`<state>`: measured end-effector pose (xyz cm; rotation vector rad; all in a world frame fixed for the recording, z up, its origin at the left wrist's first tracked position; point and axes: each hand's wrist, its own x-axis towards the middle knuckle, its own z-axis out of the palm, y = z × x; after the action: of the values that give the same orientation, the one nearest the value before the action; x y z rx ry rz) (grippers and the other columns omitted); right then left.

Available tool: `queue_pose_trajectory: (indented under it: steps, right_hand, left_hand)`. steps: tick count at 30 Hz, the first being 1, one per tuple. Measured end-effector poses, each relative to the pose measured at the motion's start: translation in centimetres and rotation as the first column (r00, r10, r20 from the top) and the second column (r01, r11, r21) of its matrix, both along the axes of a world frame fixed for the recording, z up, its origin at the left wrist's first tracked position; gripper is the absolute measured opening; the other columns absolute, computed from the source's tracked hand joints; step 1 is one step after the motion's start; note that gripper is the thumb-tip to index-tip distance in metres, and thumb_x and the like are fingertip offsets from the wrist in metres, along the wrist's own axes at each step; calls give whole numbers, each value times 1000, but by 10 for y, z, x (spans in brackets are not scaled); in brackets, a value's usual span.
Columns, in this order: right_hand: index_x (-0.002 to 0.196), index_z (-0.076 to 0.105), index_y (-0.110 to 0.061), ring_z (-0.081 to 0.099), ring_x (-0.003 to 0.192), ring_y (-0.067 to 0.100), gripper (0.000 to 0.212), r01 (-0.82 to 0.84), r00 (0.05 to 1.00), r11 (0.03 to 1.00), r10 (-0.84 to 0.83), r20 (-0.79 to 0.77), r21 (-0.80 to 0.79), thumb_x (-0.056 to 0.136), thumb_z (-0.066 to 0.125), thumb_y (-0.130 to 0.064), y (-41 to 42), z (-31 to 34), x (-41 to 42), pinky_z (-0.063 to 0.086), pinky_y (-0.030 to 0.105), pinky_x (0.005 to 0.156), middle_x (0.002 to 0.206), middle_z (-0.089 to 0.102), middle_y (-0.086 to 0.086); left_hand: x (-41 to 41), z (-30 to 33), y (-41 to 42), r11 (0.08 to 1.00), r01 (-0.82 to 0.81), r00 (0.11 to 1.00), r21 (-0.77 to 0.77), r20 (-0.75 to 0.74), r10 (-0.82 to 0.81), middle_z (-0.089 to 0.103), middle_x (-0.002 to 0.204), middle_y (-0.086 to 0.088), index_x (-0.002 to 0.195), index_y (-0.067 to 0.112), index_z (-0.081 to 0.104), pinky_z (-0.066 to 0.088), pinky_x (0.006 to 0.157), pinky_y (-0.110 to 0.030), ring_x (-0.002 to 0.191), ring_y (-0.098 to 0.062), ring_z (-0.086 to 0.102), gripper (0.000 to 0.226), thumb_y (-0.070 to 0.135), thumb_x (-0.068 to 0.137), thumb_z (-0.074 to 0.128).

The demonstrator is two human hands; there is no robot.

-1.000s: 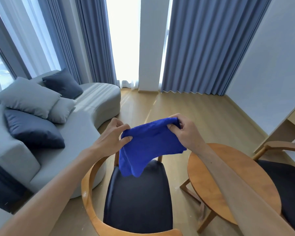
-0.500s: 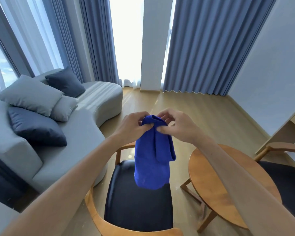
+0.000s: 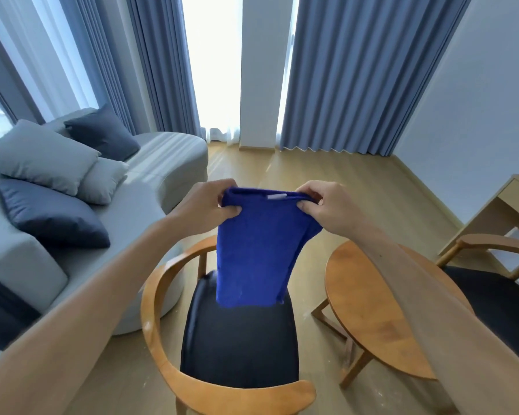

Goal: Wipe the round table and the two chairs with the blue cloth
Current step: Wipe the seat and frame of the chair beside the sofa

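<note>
The blue cloth [image 3: 256,253] hangs folded in the air, pinched at its top edge by my left hand [image 3: 206,206] and my right hand [image 3: 327,205]. A small white tag shows on its upper fold. Directly below it stands a wooden armchair [image 3: 159,304] with a black seat cushion; the cloth's lower edge hangs just above the seat's far end. To the right is the round wooden table [image 3: 369,304], partly covered by my right forearm. A second wooden chair [image 3: 492,244] with a dark seat stands beyond the table at the right edge.
A grey curved sofa [image 3: 150,187] with grey and dark blue cushions fills the left side. Blue-grey curtains [image 3: 357,73] hang at the back before a bright window. A light wooden desk [image 3: 504,202] stands by the right wall. Wooden floor lies between the furniture.
My hands came together, doubling the cloth, then moved apart again. The cloth now hangs as a wider folded panel stretched between both hands.
</note>
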<state>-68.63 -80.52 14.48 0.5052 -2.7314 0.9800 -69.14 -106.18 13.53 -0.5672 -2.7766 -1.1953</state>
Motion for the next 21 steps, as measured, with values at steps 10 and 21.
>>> queue_pose_trajectory:
  steps: [10, 21]
  right_hand:
    - [99, 69, -12, 59, 83, 13, 17, -53, 998, 996, 51, 21, 79, 92, 54, -8, -2, -3, 8, 40, 7, 66, 89, 68, -2]
    - [94, 63, -17, 55, 75, 1, 17, -69, 997, 998, 69, 45, -13, 94, 50, -6, -8, 9, 15, 38, 4, 61, 82, 62, -12]
  left_hand:
    - [12, -19, 0, 991, -127, 986, 51, -101, 132, 59, 64, -6, 71, 10, 58, 44, 58, -26, 61, -15, 50, 15, 1, 79, 66]
    - [17, -1, 0, 959, -16, 989, 282, 142, -26, 61, 77, 3, 88, 17, 61, 43, 66, -23, 72, -8, 52, 15, 14, 73, 59]
